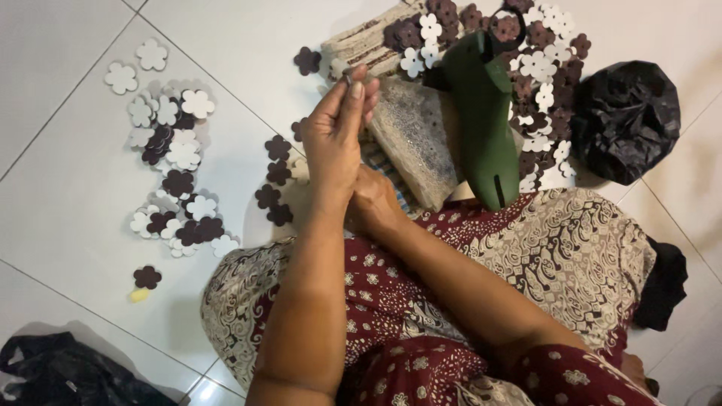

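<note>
Left grip (336, 131) is raised, fingertips (355, 84) pinched narrowly on something small and grey; what it is cannot be made out. Right grip (372, 201) sits low behind the left wrist, mostly hidden, so whether it is closed or holding anything cannot be told.

White floor (68, 203) tiles fill most of the view. A patterned skirt (571, 248) covers the lap, cut off at the bottom edge. At the right lies a black bag (626, 120); another dark bag (60, 372) is cropped at the lower left corner. A green tool (485, 120) (its top end half buried under cutouts) lies just beside a grey speckled slab (414, 139), which the left fingers partly cover. Flower cutouts (173, 162), white and dark brown, are heaped on the floor to the left, with a second pile (545, 75) under and around the tool. Lone dark flower (147, 277) lies apart, touching a tiny yellow bit (139, 295), too small to identify.
</note>
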`<state>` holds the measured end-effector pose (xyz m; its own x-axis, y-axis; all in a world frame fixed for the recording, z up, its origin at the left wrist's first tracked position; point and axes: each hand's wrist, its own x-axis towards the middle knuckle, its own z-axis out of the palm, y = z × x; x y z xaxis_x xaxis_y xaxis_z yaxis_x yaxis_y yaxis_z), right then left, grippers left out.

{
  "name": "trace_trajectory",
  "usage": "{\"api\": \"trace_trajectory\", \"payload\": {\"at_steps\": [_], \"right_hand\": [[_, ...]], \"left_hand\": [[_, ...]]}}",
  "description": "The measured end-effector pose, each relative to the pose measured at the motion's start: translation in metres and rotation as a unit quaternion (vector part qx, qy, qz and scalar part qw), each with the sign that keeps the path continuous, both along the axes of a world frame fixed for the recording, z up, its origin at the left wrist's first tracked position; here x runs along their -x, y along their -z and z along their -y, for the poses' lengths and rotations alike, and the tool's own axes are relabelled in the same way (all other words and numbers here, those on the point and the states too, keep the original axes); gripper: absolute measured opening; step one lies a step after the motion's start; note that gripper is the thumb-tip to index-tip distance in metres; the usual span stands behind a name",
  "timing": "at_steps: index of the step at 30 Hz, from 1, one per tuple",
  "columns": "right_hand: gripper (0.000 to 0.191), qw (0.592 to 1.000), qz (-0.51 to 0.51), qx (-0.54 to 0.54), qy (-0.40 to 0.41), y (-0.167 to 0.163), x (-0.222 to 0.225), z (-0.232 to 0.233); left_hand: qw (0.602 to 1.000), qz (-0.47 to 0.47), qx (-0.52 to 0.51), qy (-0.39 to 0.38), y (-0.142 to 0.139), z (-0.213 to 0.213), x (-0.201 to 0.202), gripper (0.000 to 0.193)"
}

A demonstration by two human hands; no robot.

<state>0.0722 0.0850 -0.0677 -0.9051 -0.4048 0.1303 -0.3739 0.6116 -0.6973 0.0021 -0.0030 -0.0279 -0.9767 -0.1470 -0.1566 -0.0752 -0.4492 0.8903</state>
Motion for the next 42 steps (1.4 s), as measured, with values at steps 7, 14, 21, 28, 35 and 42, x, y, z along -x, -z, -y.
{"api": "trace_trajectory", "payload": {"at_steps": [7, 14, 21, 28, 35, 42], "right_hand": [[0.027, 0.987, 0.104, 0.049, 0.114, -0.066, -0.011, -0.050], [0.031, 0.857, 0.330, 0.240, 0.315, -0.076, 0.011, -0.103], [0.022, 0.921, 0.212, 0.069, 0.319, -0.074, 0.012, -0.095], [0.019, 0.971, -0.014, -0.049, 0.235, -0.095, 0.004, -0.115], [0.074, 0.946, 0.033, -0.201, 0.251, -0.102, 0.003, -0.168], [0.078, 0.956, 0.032, -0.149, 0.250, -0.074, -0.005, -0.170]], "left_hand": [[0.996, 0.078, -0.023, 0.032, -0.005, -0.002, -0.001, 0.036], [0.994, 0.067, 0.009, 0.088, -0.008, -0.008, -0.007, 0.038], [0.987, 0.054, 0.094, 0.122, 0.006, -0.017, -0.009, 0.035], [0.988, -0.007, 0.015, 0.151, 0.026, -0.036, -0.022, 0.040], [0.985, -0.016, 0.070, 0.155, 0.033, -0.043, -0.029, 0.037], [0.986, -0.004, 0.019, 0.167, 0.039, -0.043, -0.028, 0.035]]}}
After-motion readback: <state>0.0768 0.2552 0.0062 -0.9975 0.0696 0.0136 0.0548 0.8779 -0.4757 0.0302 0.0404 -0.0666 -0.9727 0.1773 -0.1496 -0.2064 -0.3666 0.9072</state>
